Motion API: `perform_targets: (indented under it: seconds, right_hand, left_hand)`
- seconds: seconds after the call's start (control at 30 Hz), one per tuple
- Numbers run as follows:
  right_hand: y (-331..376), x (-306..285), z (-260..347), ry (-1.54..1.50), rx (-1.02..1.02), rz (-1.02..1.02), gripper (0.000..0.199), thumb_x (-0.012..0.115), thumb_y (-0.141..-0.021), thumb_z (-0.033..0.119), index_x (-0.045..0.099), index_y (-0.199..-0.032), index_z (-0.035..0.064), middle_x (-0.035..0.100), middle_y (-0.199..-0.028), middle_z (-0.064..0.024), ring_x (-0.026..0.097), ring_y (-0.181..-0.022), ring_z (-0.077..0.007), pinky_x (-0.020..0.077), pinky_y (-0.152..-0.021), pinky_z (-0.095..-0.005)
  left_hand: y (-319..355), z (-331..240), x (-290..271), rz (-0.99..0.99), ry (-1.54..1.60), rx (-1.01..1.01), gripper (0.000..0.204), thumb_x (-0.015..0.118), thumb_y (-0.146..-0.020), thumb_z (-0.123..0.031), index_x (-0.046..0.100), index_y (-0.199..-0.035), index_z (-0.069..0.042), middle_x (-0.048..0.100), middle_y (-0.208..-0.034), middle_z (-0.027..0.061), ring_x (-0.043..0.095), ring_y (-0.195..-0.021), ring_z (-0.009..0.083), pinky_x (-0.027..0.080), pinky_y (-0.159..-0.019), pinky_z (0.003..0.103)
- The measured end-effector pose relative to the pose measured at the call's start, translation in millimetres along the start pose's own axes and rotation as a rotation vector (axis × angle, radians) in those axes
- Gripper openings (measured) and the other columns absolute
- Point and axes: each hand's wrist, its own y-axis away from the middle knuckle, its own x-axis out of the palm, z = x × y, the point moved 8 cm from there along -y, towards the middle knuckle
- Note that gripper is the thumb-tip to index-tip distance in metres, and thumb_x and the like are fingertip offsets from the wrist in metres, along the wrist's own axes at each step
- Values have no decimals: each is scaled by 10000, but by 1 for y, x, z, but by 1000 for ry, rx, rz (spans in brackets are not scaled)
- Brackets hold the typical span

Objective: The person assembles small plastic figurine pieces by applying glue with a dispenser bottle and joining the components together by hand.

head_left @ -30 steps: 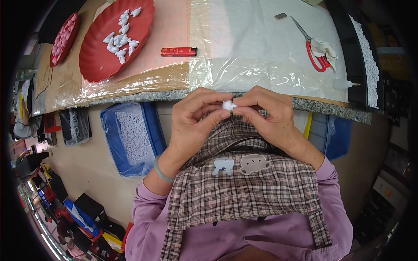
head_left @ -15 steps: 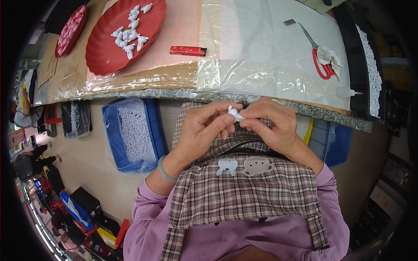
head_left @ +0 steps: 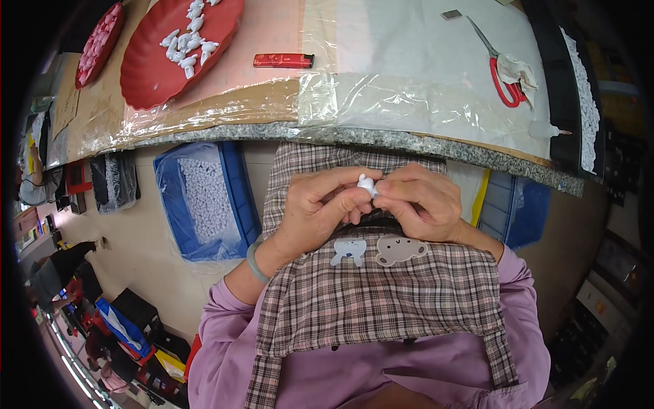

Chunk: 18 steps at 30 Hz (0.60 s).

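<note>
A small white animal figurine (head_left: 367,183) is pinched between my hands above my lap, just off the table's front edge. My left hand (head_left: 315,200) is closed on its left side with thumb and forefinger. From the other side, my right hand (head_left: 424,202) grips its lower right part with thumb and fingertips, which hide some of it. Similar white figurines (head_left: 182,48) lie in a red scalloped dish (head_left: 146,80) at the table's far left.
On the plastic-covered table (head_left: 422,102) lie a red lighter (head_left: 283,61), red-handled scissors (head_left: 503,82) and a small bottle with a thin tip (head_left: 545,129). A black tray of white pieces (head_left: 580,102) is at right. A blue crate (head_left: 231,184) of white pieces stands below, left.
My view has shifted slightly, so the table sits higher in it. The figurine has turned a little between my fingers, and both hands still grip it.
</note>
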Motion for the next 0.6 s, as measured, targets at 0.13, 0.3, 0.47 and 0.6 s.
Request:
perform_targets:
  seconds: [0.13, 0.3, 0.47, 0.6]
  right_hand:
    - [1, 0, -2, 4, 1, -22, 242, 751, -691, -53, 636, -901, -17, 656, -779, -150, 646, -643, -207, 505, -516, -262]
    - [-1, 3, -1, -3, -11, -20, 244, 737, -687, -78, 636, -900, -16, 655, -775, -153, 641, -631, -199, 497, -515, -250]
    - [3, 2, -6, -9, 60, -67, 246, 731, -681, -86, 640, -900, -22, 653, -774, -143, 631, -614, -201, 483, -502, -254]
    - [5, -6, -4, 22, 97, -22, 251, 738, -700, -50, 636, -927, -24, 643, -774, -131, 612, -621, -199, 472, -529, -259]
  left_hand:
    - [-1, -2, 0, -8, -55, 8, 214, 578, -896, -39, 636, -1086, 37, 665, -745, 70, 603, -575, 66, 461, -479, 167]
    - [2, -1, -2, -28, -45, -36, 213, 579, -883, -10, 641, -1084, 29, 668, -739, 71, 607, -590, 62, 471, -497, 169]
    - [-3, 0, -1, -9, -34, -26, 200, 578, -873, 12, 657, -1057, 17, 666, -733, 69, 604, -597, 66, 485, -515, 183]
    - [-3, 21, 10, 80, 159, -128, 177, 567, -912, -52, 631, -1068, 0, 637, -717, 51, 574, -579, 62, 462, -501, 194]
